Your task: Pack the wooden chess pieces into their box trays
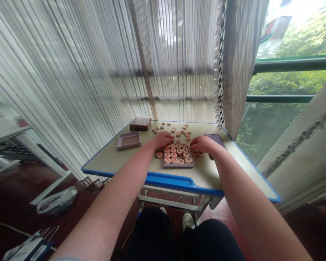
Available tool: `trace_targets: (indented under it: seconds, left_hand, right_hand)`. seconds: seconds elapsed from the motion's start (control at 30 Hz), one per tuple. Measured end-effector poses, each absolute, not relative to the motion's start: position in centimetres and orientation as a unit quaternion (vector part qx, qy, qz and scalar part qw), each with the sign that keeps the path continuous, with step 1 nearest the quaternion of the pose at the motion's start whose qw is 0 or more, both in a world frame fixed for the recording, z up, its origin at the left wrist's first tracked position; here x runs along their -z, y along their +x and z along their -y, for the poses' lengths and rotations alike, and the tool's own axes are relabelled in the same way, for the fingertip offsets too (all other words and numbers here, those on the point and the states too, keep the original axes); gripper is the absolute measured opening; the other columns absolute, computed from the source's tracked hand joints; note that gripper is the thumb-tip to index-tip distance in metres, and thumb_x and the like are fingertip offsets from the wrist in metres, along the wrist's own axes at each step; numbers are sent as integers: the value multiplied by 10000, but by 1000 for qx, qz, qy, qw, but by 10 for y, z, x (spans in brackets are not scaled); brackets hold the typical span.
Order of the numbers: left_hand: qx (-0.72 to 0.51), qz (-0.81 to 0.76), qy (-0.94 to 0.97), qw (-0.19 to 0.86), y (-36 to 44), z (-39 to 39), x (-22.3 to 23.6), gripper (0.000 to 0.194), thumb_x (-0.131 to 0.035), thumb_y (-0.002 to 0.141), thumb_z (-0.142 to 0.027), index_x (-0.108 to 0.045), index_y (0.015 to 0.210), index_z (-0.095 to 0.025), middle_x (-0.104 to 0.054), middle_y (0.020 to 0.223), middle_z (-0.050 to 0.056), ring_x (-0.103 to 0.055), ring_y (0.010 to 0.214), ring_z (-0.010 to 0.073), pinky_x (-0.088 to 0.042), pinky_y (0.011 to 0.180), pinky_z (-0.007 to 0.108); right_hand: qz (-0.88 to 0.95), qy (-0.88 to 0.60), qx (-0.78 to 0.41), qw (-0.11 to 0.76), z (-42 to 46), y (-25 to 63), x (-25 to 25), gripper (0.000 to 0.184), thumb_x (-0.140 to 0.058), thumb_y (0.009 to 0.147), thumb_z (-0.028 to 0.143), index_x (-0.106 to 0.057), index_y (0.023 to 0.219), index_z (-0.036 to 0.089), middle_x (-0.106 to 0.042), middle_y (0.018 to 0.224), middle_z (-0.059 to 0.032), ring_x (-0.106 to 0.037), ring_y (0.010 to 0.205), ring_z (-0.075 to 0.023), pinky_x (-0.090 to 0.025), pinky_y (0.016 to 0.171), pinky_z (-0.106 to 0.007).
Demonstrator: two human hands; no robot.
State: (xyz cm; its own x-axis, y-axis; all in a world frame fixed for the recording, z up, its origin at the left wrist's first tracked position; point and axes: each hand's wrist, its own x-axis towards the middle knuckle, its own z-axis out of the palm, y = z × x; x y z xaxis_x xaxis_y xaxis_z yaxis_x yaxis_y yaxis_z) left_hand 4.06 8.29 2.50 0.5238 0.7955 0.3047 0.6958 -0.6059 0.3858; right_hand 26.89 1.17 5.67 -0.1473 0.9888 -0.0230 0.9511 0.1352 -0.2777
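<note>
- Left fingers (169, 137): curved by the open box's far-left corner; grip unclear
- Right fingers (193, 143): bent beside its right wall; grip unclear
- Open box (178, 165): on the surface (105, 159), holding round pieces (174, 155)
- Loose pieces (178, 134): scattered beyond

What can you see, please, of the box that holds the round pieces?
The box is shallow, open and rectangular, with pale mauve-grey walls, perhaps card. It lies flat near the front edge of the table, holding rows of wood-like pieces marked in red or black, with some space left. The left hand is near its far-left corner, the right hand by its right side; contact is unclear.
</note>
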Motion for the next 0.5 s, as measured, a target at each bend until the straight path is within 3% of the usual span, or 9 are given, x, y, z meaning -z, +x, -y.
trace_targets:
  seconds: [0.2, 0.5]
  left_hand:
    - [-233, -436, 861, 114, 43, -81, -28, 220, -588, 761, -292, -725, 919, -222, -667, 1099, 28, -596, 1029, 170, -417, 958, 277]
    - [-255, -478, 831, 122, 45, -78, -30, 249, -522, 773, -189, -720, 922, -216, -698, 1026, 39, -622, 980, 192, -448, 926, 316]
  right_hand:
    - [725, -674, -60, 131, -22, 273, -46, 321, -572, 719, 305, -688, 1006, 222, -688, 964, -84, -622, 798, -207, -453, 676, -285]
    - [741, -661, -64, 99, -20, 273, -49, 270, -583, 699, 370, -710, 890, 228, -693, 903, -73, -613, 791, -219, -439, 661, -294]
